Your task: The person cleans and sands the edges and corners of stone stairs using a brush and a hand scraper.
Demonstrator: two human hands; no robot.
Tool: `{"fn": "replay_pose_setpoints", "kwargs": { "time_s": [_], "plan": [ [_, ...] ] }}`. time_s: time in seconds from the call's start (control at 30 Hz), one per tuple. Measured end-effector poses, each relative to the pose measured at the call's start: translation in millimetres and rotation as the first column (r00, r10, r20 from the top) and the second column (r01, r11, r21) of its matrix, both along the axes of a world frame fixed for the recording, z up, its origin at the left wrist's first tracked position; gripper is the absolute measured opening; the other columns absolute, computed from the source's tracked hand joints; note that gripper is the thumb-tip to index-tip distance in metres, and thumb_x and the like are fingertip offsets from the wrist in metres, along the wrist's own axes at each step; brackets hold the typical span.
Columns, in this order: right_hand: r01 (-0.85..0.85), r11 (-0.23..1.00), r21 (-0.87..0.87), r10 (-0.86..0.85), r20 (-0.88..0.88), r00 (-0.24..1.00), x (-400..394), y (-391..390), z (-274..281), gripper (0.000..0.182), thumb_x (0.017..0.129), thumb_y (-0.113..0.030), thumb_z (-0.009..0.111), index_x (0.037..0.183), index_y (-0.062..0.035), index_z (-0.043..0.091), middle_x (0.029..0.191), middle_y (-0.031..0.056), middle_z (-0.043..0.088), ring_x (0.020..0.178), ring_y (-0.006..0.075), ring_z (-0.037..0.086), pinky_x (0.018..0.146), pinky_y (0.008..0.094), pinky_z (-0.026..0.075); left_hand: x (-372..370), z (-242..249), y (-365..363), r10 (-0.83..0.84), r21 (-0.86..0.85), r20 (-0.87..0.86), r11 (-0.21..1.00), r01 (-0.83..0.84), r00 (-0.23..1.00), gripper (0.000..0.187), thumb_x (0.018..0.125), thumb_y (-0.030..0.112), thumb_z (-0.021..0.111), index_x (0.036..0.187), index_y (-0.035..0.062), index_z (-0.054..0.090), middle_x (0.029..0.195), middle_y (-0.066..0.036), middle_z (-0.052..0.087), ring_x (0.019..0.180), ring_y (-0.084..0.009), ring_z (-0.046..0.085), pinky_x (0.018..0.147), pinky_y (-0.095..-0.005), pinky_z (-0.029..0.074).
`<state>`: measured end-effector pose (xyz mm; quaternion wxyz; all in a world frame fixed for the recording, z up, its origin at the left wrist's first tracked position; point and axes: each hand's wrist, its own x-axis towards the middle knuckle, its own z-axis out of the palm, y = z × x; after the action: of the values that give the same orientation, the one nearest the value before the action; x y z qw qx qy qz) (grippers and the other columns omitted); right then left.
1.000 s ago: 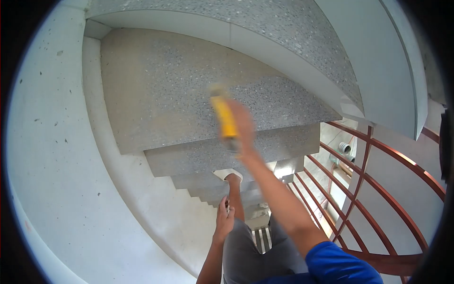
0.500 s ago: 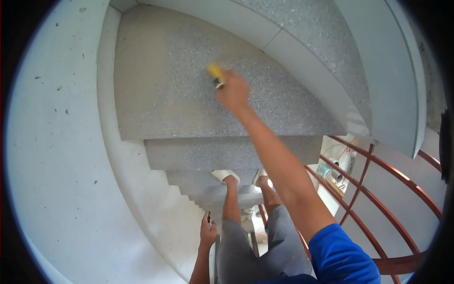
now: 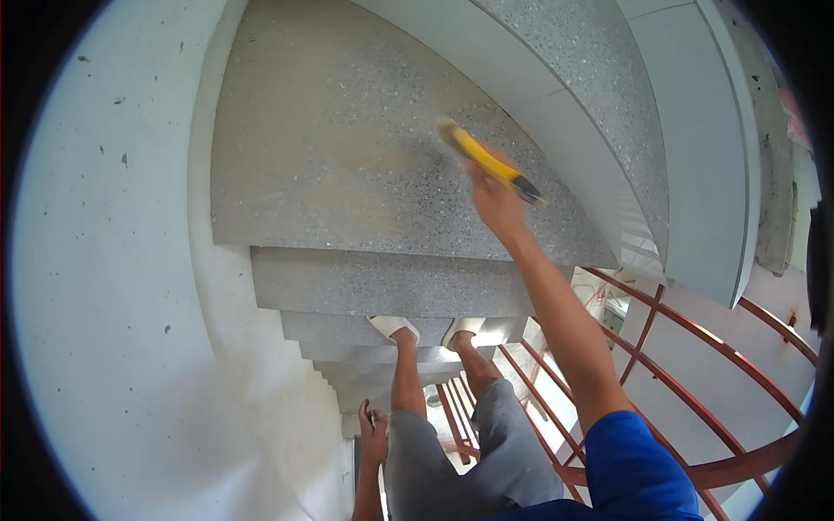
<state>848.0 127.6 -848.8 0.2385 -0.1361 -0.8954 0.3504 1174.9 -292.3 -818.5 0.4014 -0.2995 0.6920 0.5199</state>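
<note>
My right hand (image 3: 499, 195) is closed around a yellow and black hand brush (image 3: 493, 163), blurred by motion, over the speckled grey stair tread (image 3: 347, 208). Its pale-edged ends stick out on both sides of my fingers. Tan dust dulls the left part of the tread, while the stone chips show more clearly toward the right. Low beside my leg hangs my left hand (image 3: 373, 432), fingers loosely bent and apart, with nothing visible in them. It is near the white wall on the left.
A white wall (image 3: 113, 286) with small chips rises on the left. Red-brown metal railing (image 3: 695, 321) runs down the right side. A higher step with a pale riser (image 3: 539, 95) curves above. Both feet, in white slippers (image 3: 395, 328), stand on a lower step.
My right hand has swept the brush to the right across the tread, and more of its handle shows. The view has shifted slightly. My left hand still hangs low.
</note>
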Motion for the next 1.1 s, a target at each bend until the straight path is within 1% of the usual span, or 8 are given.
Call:
{"fn": "replay_pose_setpoints", "kwargs": {
  "time_s": [0.27, 0.4, 0.5, 0.57, 0.63, 0.73, 0.83, 1.1],
  "plan": [
    [0.538, 0.709, -0.456, -0.167, 0.632, 0.757, 216, 124, -34, 0.030, 0.084, -0.025, 0.070, 0.089, 0.0037, 0.064, 0.075, -0.0010, 0.062, 0.063, 0.0139, 0.055, 0.060, 0.0274, 0.045, -88, -8, 64, 0.222, 0.323, 0.110, 0.914, -0.246, 0.969, 0.071, 0.093, 0.049, 0.055, 0.142, 0.0075, 0.025, 0.095, 0.000, 0.043, 0.080, -0.0096, 0.040, 0.073, -0.0240, 0.038],
    [0.273, 0.945, 0.180, -0.324, 0.630, 0.706, 229, 140, -33, 0.042, 0.083, -0.037, 0.071, 0.098, 0.0018, 0.064, 0.074, 0.0014, 0.061, 0.061, 0.0149, 0.056, 0.059, 0.0273, 0.046, -79, -57, 106, 0.321, 0.447, 0.214, 0.808, -0.385, 0.923, 0.082, 0.089, 0.067, 0.041, 0.147, 0.0127, 0.021, 0.105, -0.001, 0.046, 0.087, -0.0111, 0.045, 0.079, -0.0245, 0.040],
    [0.238, 0.969, 0.073, -0.243, 0.484, 0.841, 179, 66, 27, 0.049, 0.084, -0.041, 0.069, 0.105, 0.0026, 0.062, 0.081, 0.0101, 0.064, 0.063, 0.0194, 0.060, 0.062, 0.0318, 0.049, -109, -47, 165, 0.370, 0.435, 0.103, 0.818, -0.376, 0.923, 0.093, 0.086, 0.074, 0.033, 0.151, 0.0110, 0.012, 0.135, -0.009, 0.036, 0.119, -0.0195, 0.039, 0.102, -0.0317, 0.031],
    [0.313, 0.589, -0.745, 0.261, 0.543, 0.798, 158, 0, 74, 0.052, 0.086, -0.041, 0.066, 0.111, 0.0037, 0.059, 0.090, 0.0166, 0.064, 0.069, 0.0218, 0.062, 0.065, 0.0371, 0.050, -157, -15, 208, 0.368, 0.510, 0.047, 0.790, -0.339, 0.928, 0.099, 0.085, 0.077, 0.027, 0.152, 0.0071, 0.004, 0.152, -0.014, 0.016, 0.138, -0.0242, 0.019, 0.113, -0.0356, 0.013],
    [-0.001, 0.698, -0.716, 0.577, 0.561, 0.594, 144, -34, 91, 0.043, 0.088, -0.033, 0.065, 0.111, 0.0033, 0.059, 0.090, 0.0159, 0.065, 0.071, 0.0265, 0.064, 0.066, 0.0382, 0.052, -190, 3, 240, 0.347, 0.654, -0.035, 0.717, -0.241, 0.937, 0.096, 0.088, 0.074, 0.021, 0.151, 0.0044, 0.000, 0.157, -0.016, 0.005, 0.144, -0.0253, 0.009, 0.116, -0.0361, 0.006],
    [-0.414, 0.891, -0.184, 0.404, 0.737, 0.542, 115, -13, 67, 0.027, 0.088, -0.021, 0.062, 0.104, 0.0016, 0.061, 0.082, 0.0155, 0.063, 0.065, 0.0315, 0.062, 0.061, 0.0413, 0.050, -207, -4, 256, 0.298, 0.644, -0.146, 0.752, -0.138, 0.943, 0.097, 0.088, 0.076, 0.020, 0.151, 0.0054, -0.003, 0.157, -0.020, 0.002, 0.145, -0.0318, 0.006, 0.116, -0.0431, 0.004],
    [-0.332, 0.808, 0.487, 0.014, 0.547, 0.837, 60, 29, 24, 0.016, 0.083, -0.010, 0.059, 0.098, -0.0038, 0.062, 0.085, 0.0111, 0.059, 0.076, 0.0309, 0.061, 0.057, 0.0427, 0.049, -202, -12, 240, 0.143, 0.522, -0.181, 0.853, -0.028, 0.973, 0.085, 0.093, 0.067, 0.024, 0.151, 0.0080, 0.003, 0.156, -0.020, 0.006, 0.144, -0.0315, 0.011, 0.116, -0.0443, 0.009],
    [-0.397, 0.616, 0.681, -0.027, 0.521, 0.853, -35, 99, -46, 0.017, 0.078, -0.008, 0.055, 0.091, 0.0002, 0.063, 0.093, 0.0127, 0.060, 0.086, 0.0294, 0.062, 0.065, 0.0404, 0.056, -59, -32, 78, -0.194, 0.193, -0.020, 0.962, 0.194, 0.981, 0.066, 0.091, 0.044, 0.057, 0.136, -0.0009, 0.042, 0.136, -0.026, 0.045, 0.128, -0.0353, 0.043, 0.105, -0.0430, 0.034]
  ]
}}
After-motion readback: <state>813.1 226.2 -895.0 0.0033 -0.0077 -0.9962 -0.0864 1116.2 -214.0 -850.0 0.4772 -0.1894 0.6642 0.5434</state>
